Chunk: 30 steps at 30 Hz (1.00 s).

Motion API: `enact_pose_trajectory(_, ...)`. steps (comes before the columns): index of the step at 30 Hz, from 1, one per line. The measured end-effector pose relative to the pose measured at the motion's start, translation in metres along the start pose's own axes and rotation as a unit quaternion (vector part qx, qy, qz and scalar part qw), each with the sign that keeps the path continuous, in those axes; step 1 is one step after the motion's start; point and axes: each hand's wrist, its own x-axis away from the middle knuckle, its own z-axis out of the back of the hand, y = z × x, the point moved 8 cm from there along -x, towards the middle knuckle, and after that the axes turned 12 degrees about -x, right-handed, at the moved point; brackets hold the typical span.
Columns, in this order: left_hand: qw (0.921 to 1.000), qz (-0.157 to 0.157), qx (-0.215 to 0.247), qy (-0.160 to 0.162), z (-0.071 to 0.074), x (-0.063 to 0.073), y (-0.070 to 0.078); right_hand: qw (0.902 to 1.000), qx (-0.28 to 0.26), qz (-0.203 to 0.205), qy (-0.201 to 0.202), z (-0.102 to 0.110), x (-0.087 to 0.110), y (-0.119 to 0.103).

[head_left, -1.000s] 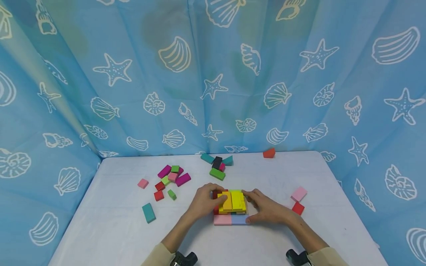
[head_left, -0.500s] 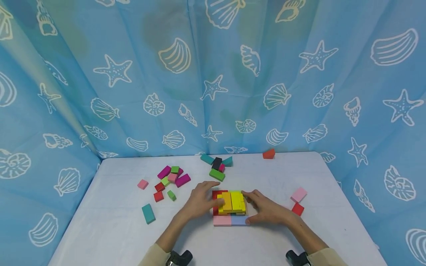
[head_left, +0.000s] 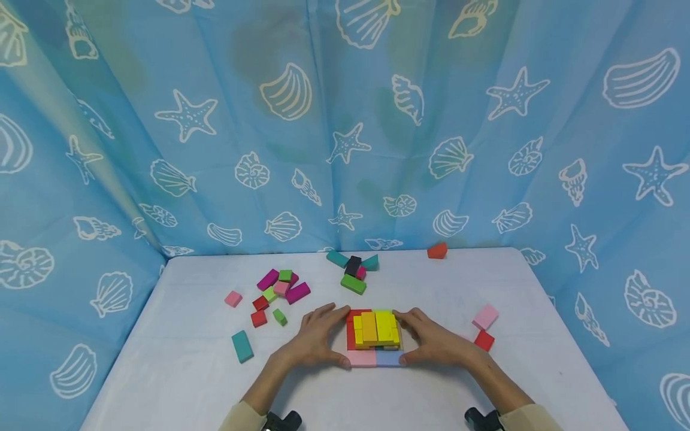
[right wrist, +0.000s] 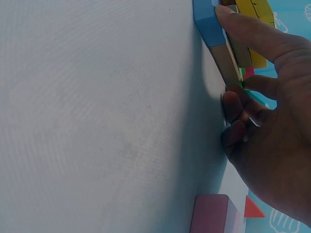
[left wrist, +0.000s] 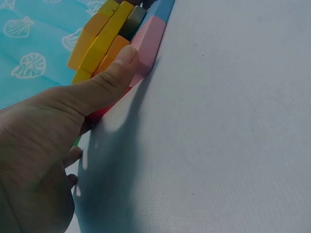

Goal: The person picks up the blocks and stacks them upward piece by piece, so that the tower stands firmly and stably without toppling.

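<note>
On bench (head_left: 420, 395), at block stack (head_left: 372, 335): shifted left grip (head_left: 317, 338) from top blocks (head_left: 386, 326) down to left end; now pinching it thumb-to-finger, likewise with right grip (head_left: 431, 341) at right end; seemingly squaring sides.

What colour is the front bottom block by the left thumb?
Pink; left wrist view shows that block best.

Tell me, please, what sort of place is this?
Probably a curtained-off tabletop workspace: a blue shell-print cloth hangs behind and beside a white table, where loose blocks lie near a block stack.
</note>
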Motion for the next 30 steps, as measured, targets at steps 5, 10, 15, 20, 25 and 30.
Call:
enact_pose_trajectory(5,1.0,0.004,-0.006,-0.007,-0.002,-0.001,0.001,0.9999,0.014,0.003,0.003,-0.001,0.001,0.003)
enact_pose_trajectory(10,0.9999,0.01,-0.009,-0.01,-0.002,-0.003,0.001,0.9998,0.019,0.0,0.005,0.001,0.001,0.004)
enact_pose_trajectory(15,0.9998,0.008,-0.017,-0.011,-0.003,-0.003,0.0,0.9999,0.013,0.0,0.005,0.001,0.001,0.004)
enact_pose_trajectory(20,0.9998,0.011,-0.012,-0.007,0.005,0.0,-0.001,0.9999,0.011,0.003,0.002,0.0,0.0,0.002)
enact_pose_trajectory(25,0.9951,0.065,0.011,0.075,0.038,0.003,-0.02,1.0,0.008,0.0,0.001,-0.001,0.0,0.0)
enact_pose_trajectory(30,0.9672,0.14,-0.052,0.206,0.076,0.008,-0.055,0.9999,0.006,-0.01,0.003,0.001,0.001,-0.001)
